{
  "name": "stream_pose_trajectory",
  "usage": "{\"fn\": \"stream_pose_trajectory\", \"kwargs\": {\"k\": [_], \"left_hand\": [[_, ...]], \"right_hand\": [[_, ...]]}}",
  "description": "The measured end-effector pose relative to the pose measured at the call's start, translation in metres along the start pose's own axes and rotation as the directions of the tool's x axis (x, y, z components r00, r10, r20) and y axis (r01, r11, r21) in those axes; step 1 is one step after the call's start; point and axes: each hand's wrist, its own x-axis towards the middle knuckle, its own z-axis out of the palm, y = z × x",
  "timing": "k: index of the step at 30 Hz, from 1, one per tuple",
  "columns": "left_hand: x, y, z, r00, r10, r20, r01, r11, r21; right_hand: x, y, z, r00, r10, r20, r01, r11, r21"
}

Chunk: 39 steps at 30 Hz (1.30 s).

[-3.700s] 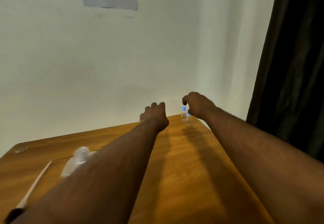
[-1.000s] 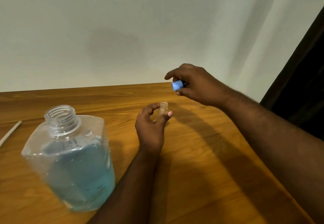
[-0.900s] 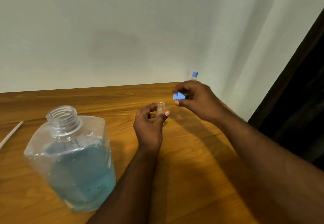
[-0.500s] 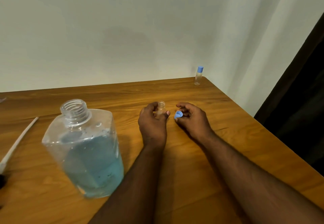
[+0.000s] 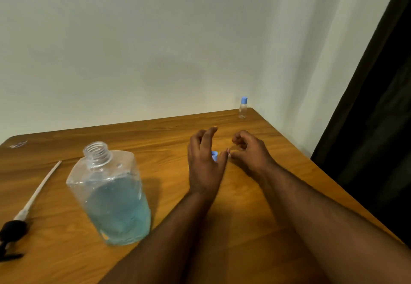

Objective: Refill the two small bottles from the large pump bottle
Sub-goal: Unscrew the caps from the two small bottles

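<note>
Glossy clear plastic large bottle [image 5: 110, 194] on smooth wood-grain table [image 5: 255, 228].

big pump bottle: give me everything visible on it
The large bottle is clear plastic, flat-sided, with rounded shoulders and a threaded neck. The neck is open and the pump is off. Blue liquid fills roughly the lower two thirds; droplets cling above it. It stands upright on the wooden table, left of the left hand, untouched by either hand.

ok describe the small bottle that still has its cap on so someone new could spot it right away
Start at the wooden table and follow it to its far right corner, where it meets the pale wall. Standing upright there, alone, is a tiny clear bottle with a light blue cap. Unlike the large open-necked bottle of blue liquid near the left, it is capped, far smaller, and looks empty.
</note>
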Motion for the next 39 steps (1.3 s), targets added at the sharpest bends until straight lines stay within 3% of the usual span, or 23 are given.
{"fn": "stream_pose_trajectory", "kwargs": {"k": [3,5,11,13,15,17,19,21,24,26,29,34,39], "left_hand": [[0.025,0.022,0.028,0.992,-0.044,0.114,0.053,0.995,-0.083],[0.048,0.027,0.05,0.973,-0.123,0.196,0.134,0.99,-0.045],[0.117,0.007,0.113,0.87,-0.283,0.404,0.118,0.915,0.386],[0.137,-0.005,0.132,0.792,-0.399,0.462,0.123,0.846,0.519],[0.151,-0.012,0.148,0.668,-0.516,0.537,0.118,0.786,0.607],[0.162,-0.017,0.161,0.56,-0.571,0.6,0.035,0.74,0.671],[0.168,-0.021,0.171,0.529,-0.581,0.618,-0.022,0.719,0.695],[0.171,-0.025,0.176,0.547,-0.57,0.613,-0.038,0.714,0.699],[0.168,-0.032,0.178,0.573,-0.542,0.615,-0.037,0.732,0.68],[0.164,-0.035,0.177,0.586,-0.54,0.604,-0.001,0.745,0.667],[0.151,-0.027,0.164,0.645,-0.512,0.567,0.087,0.787,0.61],[0.117,0.009,0.123,0.825,-0.392,0.407,0.341,0.92,0.196],[0.064,0.05,0.063,0.923,-0.257,0.288,0.311,0.937,-0.16]], "right_hand": [[0.023,0.008,-0.046,0.998,-0.045,-0.052,0.038,0.991,-0.13],[0.042,0.012,-0.07,0.997,-0.061,-0.057,0.049,0.982,-0.185],[0.123,0.025,-0.095,0.99,-0.118,-0.077,0.089,0.948,-0.306],[0.154,0.03,-0.093,0.988,-0.133,-0.076,0.101,0.94,-0.326],[0.182,0.033,-0.085,0.986,-0.152,-0.06,0.123,0.932,-0.342],[0.207,0.035,-0.074,0.984,-0.177,-0.019,0.16,0.925,-0.344],[0.226,0.037,-0.062,0.98,-0.186,0.073,0.199,0.896,-0.398],[0.24,0.04,-0.053,0.974,-0.169,0.152,0.221,0.854,-0.471],[0.249,0.046,-0.047,0.979,-0.143,0.145,0.198,0.833,-0.517],[0.246,0.045,-0.049,0.98,-0.157,0.121,0.198,0.819,-0.538],[0.227,0.024,-0.063,0.968,-0.141,0.209,0.24,0.772,-0.589],[0.169,-0.037,-0.102,0.953,-0.109,0.284,0.26,0.777,-0.573],[0.086,-0.088,-0.117,0.939,-0.193,0.286,0.327,0.759,-0.562]]}}
